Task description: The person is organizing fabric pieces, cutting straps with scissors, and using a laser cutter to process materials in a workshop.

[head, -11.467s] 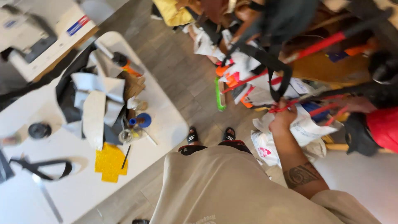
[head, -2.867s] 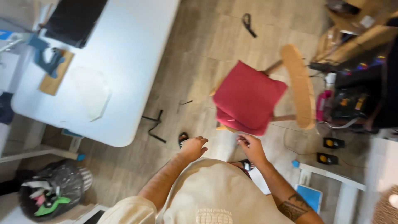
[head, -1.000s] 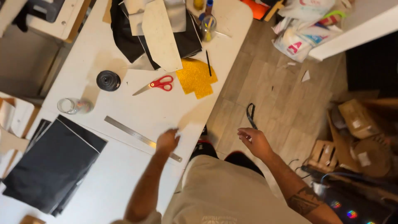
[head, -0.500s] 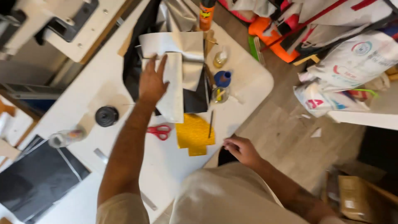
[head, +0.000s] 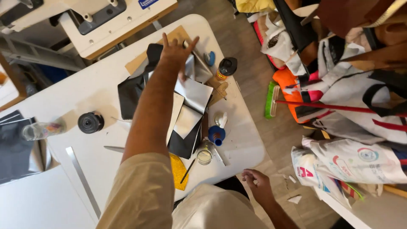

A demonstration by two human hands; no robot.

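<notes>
Head view, L to R: metal ruler (head: 82, 180) and black thread spool (head: 90, 122) lie flat on white worktable (head: 101, 89). Left hand (head: 177, 51), fingers splayed, nothing gripped, reaches over silver sheets (head: 195, 91) stacked on black material. Right hand (head: 257, 184) hangs loosely curled, empty, off table edge. Wood floor w/ bags, red-handled broom (head: 339, 107)

White table (head: 106, 91) with grey sheets (head: 196, 94), black spool (head: 90, 122), metal ruler (head: 83, 181), yellow glitter piece (head: 178, 170), blue-capped bottle (head: 216, 135)
</notes>
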